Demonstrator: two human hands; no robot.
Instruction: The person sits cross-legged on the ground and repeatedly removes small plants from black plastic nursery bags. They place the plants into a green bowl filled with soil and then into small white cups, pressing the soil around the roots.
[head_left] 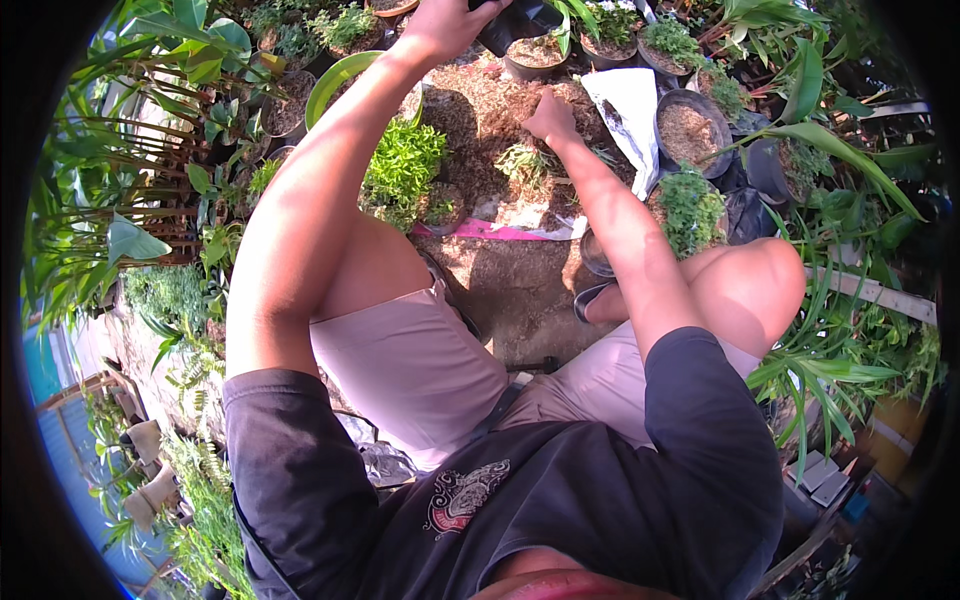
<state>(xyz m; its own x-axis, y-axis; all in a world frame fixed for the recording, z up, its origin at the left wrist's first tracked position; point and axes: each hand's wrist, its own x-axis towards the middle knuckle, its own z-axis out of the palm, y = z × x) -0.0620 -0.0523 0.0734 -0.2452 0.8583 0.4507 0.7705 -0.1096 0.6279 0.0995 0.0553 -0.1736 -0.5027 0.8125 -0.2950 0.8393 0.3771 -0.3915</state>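
Observation:
At the top edge, my left hand (448, 28) is closed on a black plant pot (520, 24), which is tilted and partly cut off by the frame. My right hand (550, 118) is low over a heap of brown potting mix (490, 92), its fingers curled at the surface. Whether any mix is inside those fingers cannot be made out. Just below that hand lies a small clump of pale green plants (524, 164). A white sack (630, 112) is spread along the right side of the heap.
Left of the heap stand a bright green bushy plant (402, 165) and a lime-green pot (335, 85). To the right are a wide dark pot of mix (692, 132) and a leafy potted plant (690, 212). A pink strip (490, 230) edges the near side.

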